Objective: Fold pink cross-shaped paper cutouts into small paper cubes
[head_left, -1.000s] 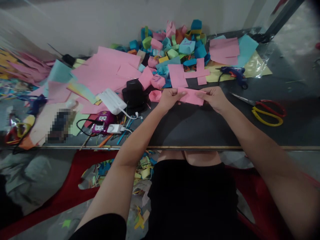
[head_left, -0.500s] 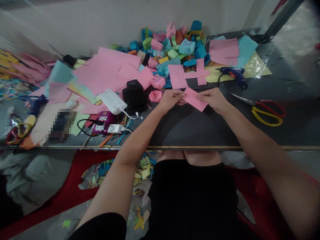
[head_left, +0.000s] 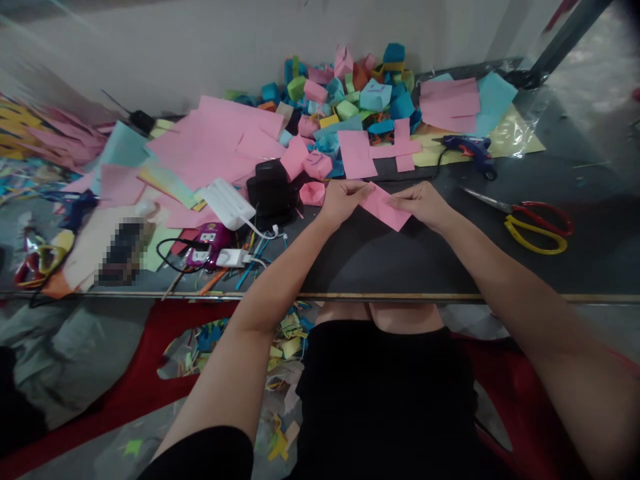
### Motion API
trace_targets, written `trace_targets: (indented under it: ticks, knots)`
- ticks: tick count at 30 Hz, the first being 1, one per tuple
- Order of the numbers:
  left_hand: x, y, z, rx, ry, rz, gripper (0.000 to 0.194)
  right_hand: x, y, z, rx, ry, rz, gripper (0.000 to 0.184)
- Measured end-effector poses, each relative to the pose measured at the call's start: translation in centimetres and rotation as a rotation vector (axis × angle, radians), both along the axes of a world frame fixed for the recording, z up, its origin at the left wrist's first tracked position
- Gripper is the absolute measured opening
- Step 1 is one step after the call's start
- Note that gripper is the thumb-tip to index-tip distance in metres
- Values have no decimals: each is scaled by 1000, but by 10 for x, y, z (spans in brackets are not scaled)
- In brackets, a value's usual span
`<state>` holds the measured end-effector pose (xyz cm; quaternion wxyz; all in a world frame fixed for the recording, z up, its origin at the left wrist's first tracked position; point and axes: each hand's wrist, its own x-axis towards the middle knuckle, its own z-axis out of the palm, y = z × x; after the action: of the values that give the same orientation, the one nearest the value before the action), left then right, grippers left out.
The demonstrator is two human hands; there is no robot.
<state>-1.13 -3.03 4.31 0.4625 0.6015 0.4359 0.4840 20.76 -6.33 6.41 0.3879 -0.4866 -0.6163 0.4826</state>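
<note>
Between my hands, above the dark table (head_left: 390,267), is a small piece of pink paper (head_left: 386,210), held at a slant. My left hand (head_left: 345,200) pinches its upper left part, and my right hand (head_left: 419,203) pinches its right side. Just beyond my fingers lie a square pink sheet (head_left: 356,155) and a cross-shaped pink paper (head_left: 404,147). A small open pink paper box (head_left: 313,193) sits beside my left hand. To the right of my right hand rest scissors (head_left: 535,223) with one red and one yellow handle.
Folded paper boxes (head_left: 375,95) in several colours are heaped at the back. A blue glue gun (head_left: 470,150) lies on yellow paper at the right. Pink sheets (head_left: 215,143), a white power bank (head_left: 227,203), a black object (head_left: 270,190) and a purple power strip (head_left: 207,240) crowd the left.
The pink paper has tilted and looks narrower between my hands, its lower corner a little nearer me. My right hand has shifted slightly left and down. Both hands still grip it.
</note>
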Motion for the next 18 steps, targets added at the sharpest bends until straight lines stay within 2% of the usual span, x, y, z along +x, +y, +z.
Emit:
trace_targets:
  ticks: [3, 6, 10, 18]
  knots:
    - [2, -1, 0, -8, -28, 18, 4, -1, 1, -1, 24, 3, -7, 25]
    - [3, -1, 0, -30, -63, -21, 6, 0, 1, -4, 33, -5, -8, 27]
    - [3, 0, -1, -27, -38, -11, 2, -1, 2, -7, 37, -86, 11, 34]
    - [6, -4, -2, 73, 33, -38, 14, -5, -5, 3, 118, -210, 15, 53]
